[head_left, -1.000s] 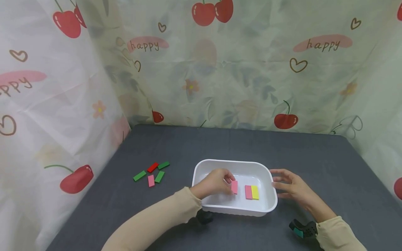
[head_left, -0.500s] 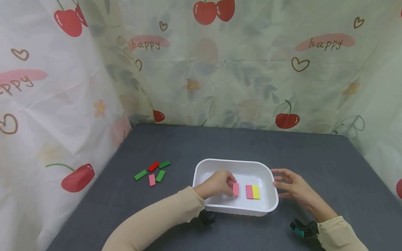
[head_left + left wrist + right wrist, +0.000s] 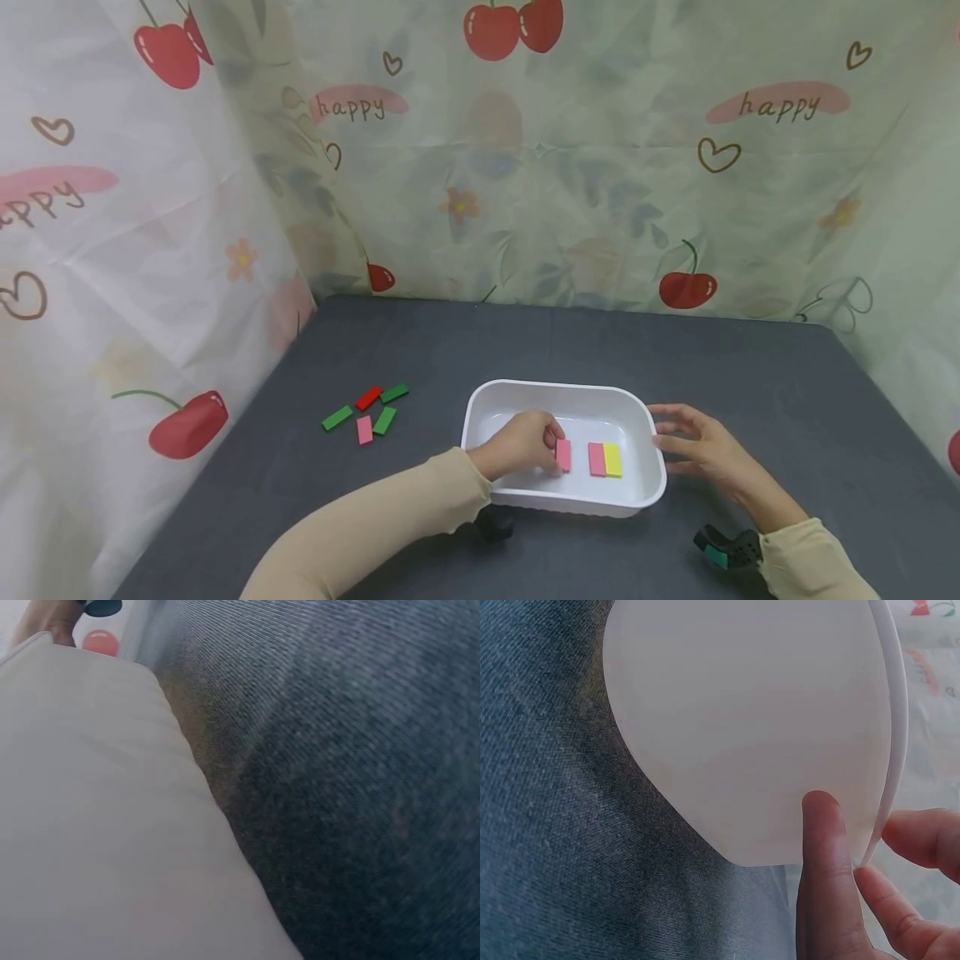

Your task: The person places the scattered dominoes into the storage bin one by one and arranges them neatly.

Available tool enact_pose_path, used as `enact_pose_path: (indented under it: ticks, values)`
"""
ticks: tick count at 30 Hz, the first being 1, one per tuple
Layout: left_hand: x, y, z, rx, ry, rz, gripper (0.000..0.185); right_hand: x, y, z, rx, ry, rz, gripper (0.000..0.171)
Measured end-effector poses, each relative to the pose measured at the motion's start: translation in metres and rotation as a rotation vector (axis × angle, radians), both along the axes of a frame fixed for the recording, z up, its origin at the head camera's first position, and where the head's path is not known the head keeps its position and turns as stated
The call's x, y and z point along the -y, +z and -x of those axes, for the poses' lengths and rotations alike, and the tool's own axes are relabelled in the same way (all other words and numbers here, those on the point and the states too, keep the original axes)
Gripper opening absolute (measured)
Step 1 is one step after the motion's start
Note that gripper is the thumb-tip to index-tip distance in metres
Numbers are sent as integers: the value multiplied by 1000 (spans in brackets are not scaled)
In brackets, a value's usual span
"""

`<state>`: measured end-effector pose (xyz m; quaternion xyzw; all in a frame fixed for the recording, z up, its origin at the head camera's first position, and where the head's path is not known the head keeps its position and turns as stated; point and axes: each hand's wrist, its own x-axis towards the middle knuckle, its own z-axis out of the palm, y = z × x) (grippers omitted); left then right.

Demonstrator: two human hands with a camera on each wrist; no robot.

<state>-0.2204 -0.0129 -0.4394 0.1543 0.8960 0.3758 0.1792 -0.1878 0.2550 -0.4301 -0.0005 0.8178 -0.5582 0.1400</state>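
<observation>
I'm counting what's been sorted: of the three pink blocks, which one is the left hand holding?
The pink block standing alone in the white tray, pinched by the left hand. Another pink one lies against the yellow block; the third lies on the table.

white tray (image 3: 480, 408), pink block (image 3: 563, 455), grey table (image 3: 525, 342)

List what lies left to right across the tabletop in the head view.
Loose green, red and pink blocks → left hand → pink block it pinches in the white tray → pink block → yellow block → right hand at the tray's right end.
</observation>
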Motion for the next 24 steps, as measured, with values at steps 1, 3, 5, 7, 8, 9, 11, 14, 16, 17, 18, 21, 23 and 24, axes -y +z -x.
enact_pose_path:
  ticks: [1, 3, 5, 7, 8, 9, 11, 14, 16, 17, 18, 21, 23, 24]
  values:
    - [0, 0, 0, 2, 2, 1, 32, 0, 0, 0, 0, 0, -1, 67]
    - [0, 0, 0, 1, 4, 1, 32, 0, 0, 0, 1, -1, -1, 67]
    - [0, 0, 0, 1, 4, -1, 32, 0, 1, -1, 5, -2, 0, 67]
    - [0, -1, -1, 0, 3, -1, 32, 1, 1, -1, 8, -2, 1, 67]
    - [0, -1, -1, -4, 1, -2, 32, 1, 1, -1, 9, -3, 1, 67]
    - [0, 0, 0, -7, -1, 0, 32, 1, 1, -1, 10, -3, 1, 67]
    - [0, 0, -1, -16, -7, 2, 32, 1, 2, 0, 12, -4, -2, 67]
    - [0, 0, 0, -27, -13, 5, 32, 1, 2, 0, 11, -7, -8, 68]
    - [0, 0, 0, -26, -12, 6, 32, 2, 2, 0, 10, -8, -10, 68]
    - [0, 0, 0, -24, -11, 4, 32, 2, 2, 0, 9, -8, -9, 68]
    - [0, 0, 0, -20, -8, 2, 33, 2, 2, 0, 7, -9, -9, 68]
    - [0, -1, 0, -5, 1, -9, 33, 2, 2, -1, 3, -8, -8, 68]
    - [-1, -1, 0, 8, 6, -20, 33, 2, 1, -1, 2, -6, -5, 67]
    - [-1, -1, 0, 13, 7, -26, 33, 1, 1, -1, 1, -4, -3, 67]
